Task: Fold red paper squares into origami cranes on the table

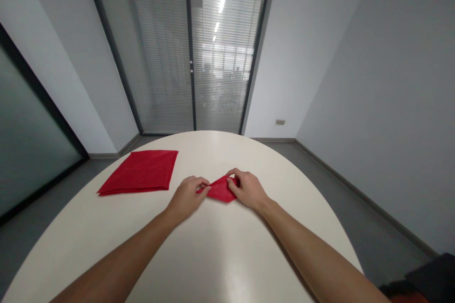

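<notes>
A small folded piece of red cloth or thin sheet (221,190) lies between my hands near the middle of the table. My left hand (189,195) pinches its pointed left end between thumb and fingers. On its right side, the thumb and fingers of my right hand (248,188) are closed on the edge, partly covering it. Whether the red piece is fabric or paper I cannot tell. To the left, a larger flat stack of folded red sheets (142,170) rests apart from both hands.
The pale round table (213,147) has its curved far edge beyond my hands. A glass partition with blinds (163,57) stands behind it, with white walls (355,80) at the sides. A dark object (432,277) shows at the lower right.
</notes>
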{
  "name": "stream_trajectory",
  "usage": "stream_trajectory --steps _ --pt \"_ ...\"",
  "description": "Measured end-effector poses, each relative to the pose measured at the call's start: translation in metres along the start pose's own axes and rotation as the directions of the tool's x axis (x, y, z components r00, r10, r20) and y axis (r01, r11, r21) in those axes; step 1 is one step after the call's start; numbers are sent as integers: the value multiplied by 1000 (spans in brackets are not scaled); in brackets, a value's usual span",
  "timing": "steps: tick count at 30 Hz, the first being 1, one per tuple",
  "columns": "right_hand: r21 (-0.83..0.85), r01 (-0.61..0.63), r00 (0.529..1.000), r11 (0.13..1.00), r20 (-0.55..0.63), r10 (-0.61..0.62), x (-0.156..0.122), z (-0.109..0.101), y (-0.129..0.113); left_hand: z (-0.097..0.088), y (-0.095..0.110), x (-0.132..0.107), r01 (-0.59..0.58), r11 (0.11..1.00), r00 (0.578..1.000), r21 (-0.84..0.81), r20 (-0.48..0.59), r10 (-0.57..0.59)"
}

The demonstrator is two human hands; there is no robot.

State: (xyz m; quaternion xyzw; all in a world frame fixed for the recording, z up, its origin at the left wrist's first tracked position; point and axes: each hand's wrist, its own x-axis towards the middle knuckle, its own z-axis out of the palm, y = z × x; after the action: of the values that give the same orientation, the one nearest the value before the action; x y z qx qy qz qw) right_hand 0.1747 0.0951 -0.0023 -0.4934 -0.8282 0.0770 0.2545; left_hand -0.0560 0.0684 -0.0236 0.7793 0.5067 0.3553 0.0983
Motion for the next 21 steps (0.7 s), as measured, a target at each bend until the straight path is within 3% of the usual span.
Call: stream_trajectory --steps 4,8,15,21 --pt "-49 7 1000 999 -3 -7 1 1 3 3 -3 1 -8 1000 1000 27 11 7" --pt "-53 135 988 989 -62 -138 1 -2 -4 3 -2 1 -7 999 1000 49 -2 8" --pt "33 356 929 934 98 -357 -6 1 -21 2 -3 2 -22 994 999 109 -39 26" --pt "63 348 925 935 140 -354 -5 7 -11 -5 9 2 -194 974 981 119 22 193"
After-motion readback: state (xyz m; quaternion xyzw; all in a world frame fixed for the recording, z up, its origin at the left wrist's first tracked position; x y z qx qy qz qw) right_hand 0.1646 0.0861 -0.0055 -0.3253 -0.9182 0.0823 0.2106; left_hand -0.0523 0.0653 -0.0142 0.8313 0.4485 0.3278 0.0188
